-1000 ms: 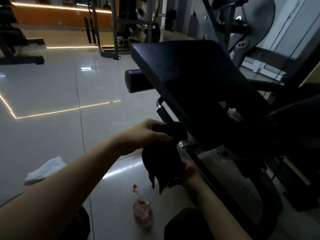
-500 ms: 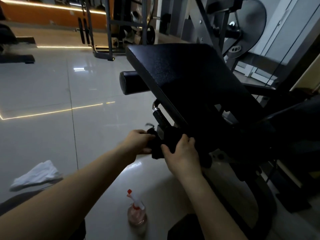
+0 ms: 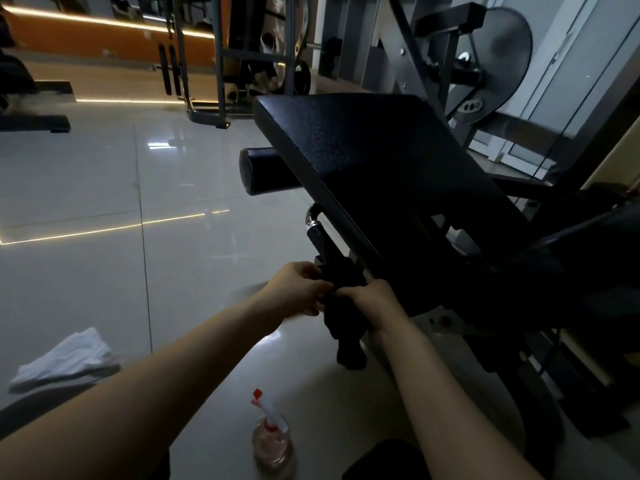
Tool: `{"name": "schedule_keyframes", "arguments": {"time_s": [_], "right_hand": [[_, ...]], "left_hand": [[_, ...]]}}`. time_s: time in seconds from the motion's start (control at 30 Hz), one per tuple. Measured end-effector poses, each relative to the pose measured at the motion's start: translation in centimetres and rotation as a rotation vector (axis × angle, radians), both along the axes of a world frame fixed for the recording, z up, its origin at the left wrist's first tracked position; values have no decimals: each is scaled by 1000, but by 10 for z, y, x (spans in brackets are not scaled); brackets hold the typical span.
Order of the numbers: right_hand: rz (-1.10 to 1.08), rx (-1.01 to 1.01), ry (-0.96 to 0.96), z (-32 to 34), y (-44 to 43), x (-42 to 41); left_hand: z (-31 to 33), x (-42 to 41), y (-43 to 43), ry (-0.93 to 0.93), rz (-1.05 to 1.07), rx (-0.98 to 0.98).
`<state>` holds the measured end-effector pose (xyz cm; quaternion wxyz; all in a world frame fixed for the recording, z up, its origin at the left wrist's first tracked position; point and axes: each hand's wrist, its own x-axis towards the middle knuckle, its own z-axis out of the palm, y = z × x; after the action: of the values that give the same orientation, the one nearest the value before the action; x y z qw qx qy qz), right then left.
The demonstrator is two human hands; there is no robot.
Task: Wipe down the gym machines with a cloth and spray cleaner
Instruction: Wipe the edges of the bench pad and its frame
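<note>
Lower centre of frame, item 1: left hand (image 3: pixel 298 289) and right hand (image 3: pixel 374 303), both with fingers curled round the black cloth (image 3: pixel 346 327). The cloth is bunched against the gym machine (image 3: pixel 433 237) just under the near edge of its seat pad (image 3: pixel 374 161). I read this as wiping the metalwork below the chrome-collared handle (image 3: pixel 316 233). A tail of cloth hangs loose beneath the right hand.

Item 2, risks, my judgement.
(a) The loose tail could catch on a bracket or bolt if dragged along the metalwork.
(b) Fingers work close to the dark joint under the pad. A pinch is possible if any part there moves.
(c) The spray bottle (image 3: pixel 272 441) stands on the floor at bottom centre, between the two forearms as I see them. An elbow or knee drawing back could tip it, and liquid on this floor would be slippery.
(d) Dim light and black on black make missed patches hard to spot.

Item 3, surface. Pale glossy floor tiles (image 3: pixel 180 174) reflect strips of light. A white cloth (image 3: pixel 65 362) lies crumpled at lower left, well apart from the hands.

Item 4, room. Roller pad (image 3: pixel 263 171) beside the seat pad, left of centre. Grey rack (image 3: pixel 221 57) at upper centre. Orange wall (image 3: pixel 86 39) at upper left. Round grey disc (image 3: pixel 502 53) at upper right.
</note>
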<state>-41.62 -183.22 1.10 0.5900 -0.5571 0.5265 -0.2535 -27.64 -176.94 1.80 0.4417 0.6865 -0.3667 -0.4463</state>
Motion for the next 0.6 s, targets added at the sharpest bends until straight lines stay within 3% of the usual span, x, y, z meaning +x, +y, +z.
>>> {"name": "schedule_keyframes", "arguments": {"time_s": [0.07,0.13,0.27,0.3,0.37,0.43,0.53,0.6], "right_hand": [[-12,-58,39,-3,-2,0],[57,-188,207,-1,-4,-1],[150,-814,931,-7,7,3],[132,-942,993,-12,12,3],[131,-1060,961,-19,13,0],[80,-963,818,-25,8,-3],[-118,-609,216,-33,17,0],[-268,-415,-78,-35,29,9]], "left_hand": [[2,1,1,29,-19,5],[3,1,3,44,-67,13],[-2,0,0,-60,-195,8],[-4,-1,-2,-89,-219,8],[-9,-2,-7,-150,-240,-1],[-12,-4,-11,-193,-237,-21],[-14,-3,-13,-245,-233,-47],[-14,1,-12,-302,-272,-57]]}}
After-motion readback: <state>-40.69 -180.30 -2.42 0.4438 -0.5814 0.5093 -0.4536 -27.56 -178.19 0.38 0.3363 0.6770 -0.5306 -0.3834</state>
